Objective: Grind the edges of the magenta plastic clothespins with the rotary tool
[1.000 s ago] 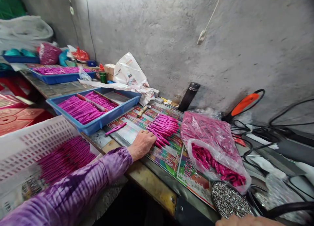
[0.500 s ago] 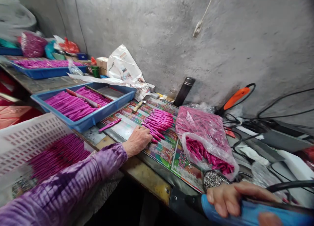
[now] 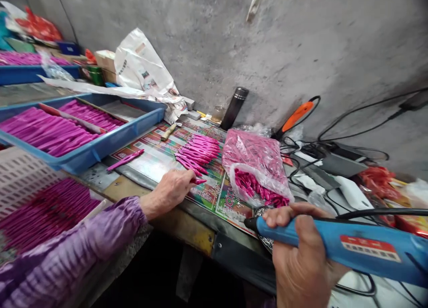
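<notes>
My left hand (image 3: 170, 191) is closed on a slim pink pen-shaped piece (image 3: 200, 181), whose pointed end sticks out to the right of the fingers. Just beyond it lies a row of similar pink pieces (image 3: 199, 152) on a printed sheet (image 3: 157, 165). My right hand (image 3: 301, 254) grips a blue electric screwdriver (image 3: 354, 245) from below. Its black nose points left, over a round dish of small metal parts (image 3: 263, 213) that it partly hides. Behind the dish, an open plastic bag (image 3: 256, 152) spills more pink parts toward me.
To the left stands a blue tray (image 3: 80, 163) of pink pieces, above a white basket (image 3: 20, 170). A wooden-handled tool (image 3: 169, 132), a single pink piece (image 3: 125, 159) and a black flask (image 3: 235, 107) are on the bench. Cables and an orange-handled tool (image 3: 297, 116) crowd the right.
My left hand has drawn back slightly from the row with one pink piece. My right hand has raised the screwdriver further into view. The camera view has turned right.
</notes>
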The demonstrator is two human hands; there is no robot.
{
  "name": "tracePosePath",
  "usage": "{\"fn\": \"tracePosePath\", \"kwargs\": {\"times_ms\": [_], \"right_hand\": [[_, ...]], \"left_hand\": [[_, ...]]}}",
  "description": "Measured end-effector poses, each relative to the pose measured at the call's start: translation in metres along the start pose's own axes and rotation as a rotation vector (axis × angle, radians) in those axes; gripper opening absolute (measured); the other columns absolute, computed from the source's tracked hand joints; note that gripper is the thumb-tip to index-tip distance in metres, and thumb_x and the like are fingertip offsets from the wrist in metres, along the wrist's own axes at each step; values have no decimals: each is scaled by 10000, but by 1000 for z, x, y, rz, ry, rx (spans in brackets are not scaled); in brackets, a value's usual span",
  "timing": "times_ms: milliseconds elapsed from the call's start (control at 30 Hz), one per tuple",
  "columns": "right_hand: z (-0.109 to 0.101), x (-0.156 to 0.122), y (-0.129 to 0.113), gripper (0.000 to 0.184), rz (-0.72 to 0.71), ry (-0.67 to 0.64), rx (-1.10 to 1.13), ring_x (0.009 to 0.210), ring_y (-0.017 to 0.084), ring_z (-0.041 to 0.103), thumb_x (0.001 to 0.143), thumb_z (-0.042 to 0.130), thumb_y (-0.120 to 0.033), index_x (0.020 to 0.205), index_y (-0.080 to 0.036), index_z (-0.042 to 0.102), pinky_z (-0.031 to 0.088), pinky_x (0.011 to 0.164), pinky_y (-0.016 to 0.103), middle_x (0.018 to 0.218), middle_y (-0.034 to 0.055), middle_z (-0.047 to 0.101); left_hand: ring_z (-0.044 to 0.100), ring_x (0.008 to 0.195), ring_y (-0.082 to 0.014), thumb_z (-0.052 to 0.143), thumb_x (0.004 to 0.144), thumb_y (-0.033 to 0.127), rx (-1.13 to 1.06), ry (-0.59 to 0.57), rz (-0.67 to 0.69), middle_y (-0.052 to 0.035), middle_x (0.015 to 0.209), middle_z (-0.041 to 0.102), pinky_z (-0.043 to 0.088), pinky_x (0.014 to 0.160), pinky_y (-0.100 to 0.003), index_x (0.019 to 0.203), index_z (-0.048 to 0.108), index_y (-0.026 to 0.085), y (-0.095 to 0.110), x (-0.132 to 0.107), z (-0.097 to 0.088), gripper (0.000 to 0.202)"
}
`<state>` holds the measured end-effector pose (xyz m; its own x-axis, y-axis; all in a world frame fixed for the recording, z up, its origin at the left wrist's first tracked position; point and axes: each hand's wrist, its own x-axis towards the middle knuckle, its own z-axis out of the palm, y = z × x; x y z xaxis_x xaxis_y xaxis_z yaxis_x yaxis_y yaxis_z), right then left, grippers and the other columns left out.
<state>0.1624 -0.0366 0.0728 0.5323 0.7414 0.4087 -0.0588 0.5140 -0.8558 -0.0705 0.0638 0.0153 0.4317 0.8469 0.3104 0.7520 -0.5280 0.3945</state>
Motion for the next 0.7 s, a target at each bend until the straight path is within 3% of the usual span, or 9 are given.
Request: {"fn": "tracePosePath", "kwargs": {"times_ms": [167,333,500,700], "right_hand": [[7,7,14,241,-72,57,-22,566,135,573,783,825,-314,862,-187,636,538,619,317,622,-40,600],[8,13,25,207,-102,69,-44,551,141,586,803,814,-296,817,-185,641,512,613,322,627,-38,613],[7,14,28,190,-115,89,-28,543,141,578,805,800,-284,839,-187,641,519,613,326,622,-46,608],[5,11,20,188,-76,66,21,572,126,559,803,789,-272,870,-197,630,523,620,314,656,-50,586]], "left_hand": [[641,703,-139,632,950,251,-477,40,-75,-18,838,761,452,649,-226,1020,766,171,13,-12,-2,171],[563,513,-119,639,883,372,-813,-60,-271,25,619,624,442,502,-210,957,774,141,26,-21,-5,278],[519,513,-103,682,841,350,-836,-40,-302,39,605,611,377,458,-183,952,773,148,33,-28,-3,248],[595,645,-128,680,895,353,-811,-26,-208,-15,768,736,452,586,-213,931,799,149,41,-32,0,239]]}}
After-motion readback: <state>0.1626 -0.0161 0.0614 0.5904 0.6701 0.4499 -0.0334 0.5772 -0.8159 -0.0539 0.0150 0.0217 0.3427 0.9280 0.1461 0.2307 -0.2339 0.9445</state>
